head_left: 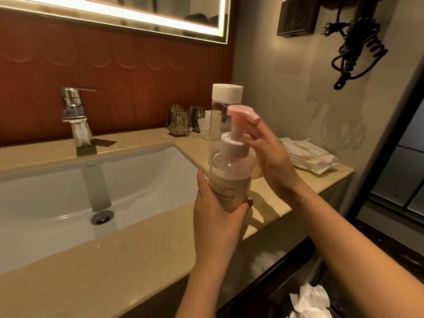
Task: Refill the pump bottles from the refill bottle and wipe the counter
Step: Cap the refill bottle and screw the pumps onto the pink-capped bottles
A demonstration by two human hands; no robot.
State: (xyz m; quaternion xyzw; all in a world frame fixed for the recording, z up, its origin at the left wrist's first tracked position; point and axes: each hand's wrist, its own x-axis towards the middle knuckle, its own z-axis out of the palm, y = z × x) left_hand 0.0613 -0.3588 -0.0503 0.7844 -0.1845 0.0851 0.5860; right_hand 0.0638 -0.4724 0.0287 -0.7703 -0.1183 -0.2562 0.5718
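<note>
- Crumpled white tissue lay low at the right, below the counter edge.
- The left hand gripped the lower body of the pump bottle, thumb up its left side and fingers curled round under the label.
- The pump bottle stood upright over the front strip of the beige counter, just right of the sink. The hand hid its base, so contact with the counter could not be told.
- The bottle was clear, partly filled with pale liquid, and its pink pump head was still on.
- The right hand sat against the bottle's collar, fingers reaching up behind the pump stem. Whether it was actually gripping could not be told.
- The refill bottle, clear with a white cap on, stood upright on the counter right behind the pump bottle.
- A pack of wipes lay on the counter to the right.
- Further back stood drinking glasses and the chrome faucet.
- A lit mirror hung above.
</note>
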